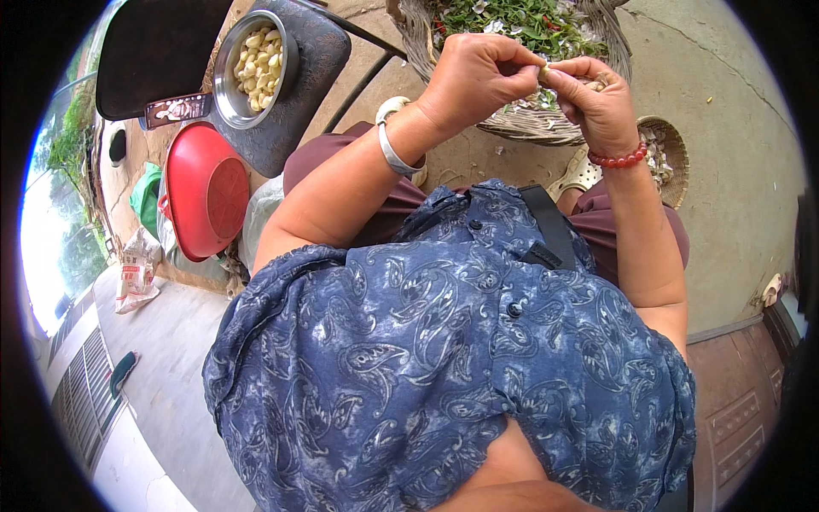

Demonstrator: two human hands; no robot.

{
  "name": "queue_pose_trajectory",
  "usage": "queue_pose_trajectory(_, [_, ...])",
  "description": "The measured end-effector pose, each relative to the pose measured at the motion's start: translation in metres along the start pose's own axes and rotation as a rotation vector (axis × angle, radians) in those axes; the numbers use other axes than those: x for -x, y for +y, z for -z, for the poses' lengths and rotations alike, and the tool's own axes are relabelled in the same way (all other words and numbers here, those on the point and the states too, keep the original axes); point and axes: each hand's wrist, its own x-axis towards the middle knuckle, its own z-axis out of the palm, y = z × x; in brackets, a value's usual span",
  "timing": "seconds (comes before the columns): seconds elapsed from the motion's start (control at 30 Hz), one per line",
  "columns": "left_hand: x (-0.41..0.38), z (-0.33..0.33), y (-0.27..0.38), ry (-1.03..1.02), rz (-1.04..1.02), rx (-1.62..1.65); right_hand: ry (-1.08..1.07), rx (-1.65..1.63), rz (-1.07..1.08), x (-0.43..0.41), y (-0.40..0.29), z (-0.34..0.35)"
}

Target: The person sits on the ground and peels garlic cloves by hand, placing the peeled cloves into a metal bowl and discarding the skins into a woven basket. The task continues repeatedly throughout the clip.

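Observation:
My left hand (pixel 477 73), with a pale bangle at its wrist, pinches a small garlic clove (pixel 544 72) between thumb and fingertips. Thumb and forefinger of my right hand (pixel 595 105), which wears a red bead bracelet (pixel 618 156), grip the same clove from the other side. More pale, unpeeled-looking cloves (pixel 598 84) sit in the curled fingers of that hand, partly hidden. Both hands are over a large wicker basket (pixel 544 128) of green leaves (pixel 512 19) and papery skins. To the left, a steel bowl (pixel 225 96) holds many peeled garlic cloves (pixel 259 67).
The bowl stands on a dark patterned chair seat (pixel 304 83). Beside it are a lit phone (pixel 178 110) and a tilted red plastic basin (pixel 208 185). A small woven basket (pixel 680 173) with garlic skins (pixel 658 153) is by my right knee. A crumpled printed bag (pixel 136 272) lies left.

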Motion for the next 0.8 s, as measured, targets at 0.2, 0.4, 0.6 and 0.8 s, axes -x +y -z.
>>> queue_pose_trajectory(0.2, [-0.004, -0.002, -0.004, 0.027, 0.069, 0.096, 0.003, -0.117, -0.018, -0.003, 0.003, 0.005])
queue_pose_trajectory(0.4, [-0.012, 0.005, -0.019, 0.135, 0.019, 0.17, -0.049, -0.286, -0.056, -0.006, 0.003, 0.01])
queue_pose_trajectory(0.6, [-0.023, 0.005, -0.022, 0.019, -0.083, -0.047, 0.118, -0.275, -0.151, -0.006, 0.0, 0.014])
queue_pose_trajectory(0.8, [-0.008, 0.008, -0.015, 0.114, -0.08, 0.095, 0.03, -0.499, -0.237, -0.007, 0.012, 0.001])
